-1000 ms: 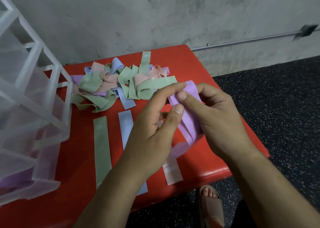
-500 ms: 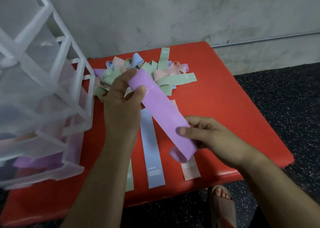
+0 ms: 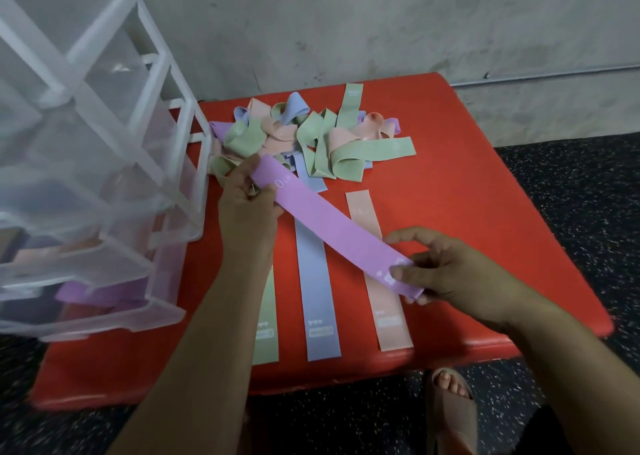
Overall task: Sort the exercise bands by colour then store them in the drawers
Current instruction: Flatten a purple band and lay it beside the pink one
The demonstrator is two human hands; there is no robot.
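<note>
A purple band (image 3: 332,228) is stretched flat between my hands above the red table (image 3: 467,212). My left hand (image 3: 247,209) pinches its far end, and my right hand (image 3: 446,271) pinches its near end. Under it lie three flat bands side by side: green (image 3: 266,316), blue (image 3: 317,292) and pink (image 3: 389,302). A tangled pile of bands (image 3: 311,139) in green, pink, blue and purple sits at the back of the table. The clear plastic drawer unit (image 3: 86,177) stands at the left; its lowest drawer, which is open, holds a purple band (image 3: 100,293).
A grey concrete wall rises behind the table. Dark speckled floor (image 3: 588,195) surrounds it. A foot in a tan sandal (image 3: 450,416) stands below the table's front edge, on the right.
The purple band, bunched between both hands a second ago, is now pulled out straight. My left hand moved left and away; my right hand moved down and nearer. The view shifted left.
</note>
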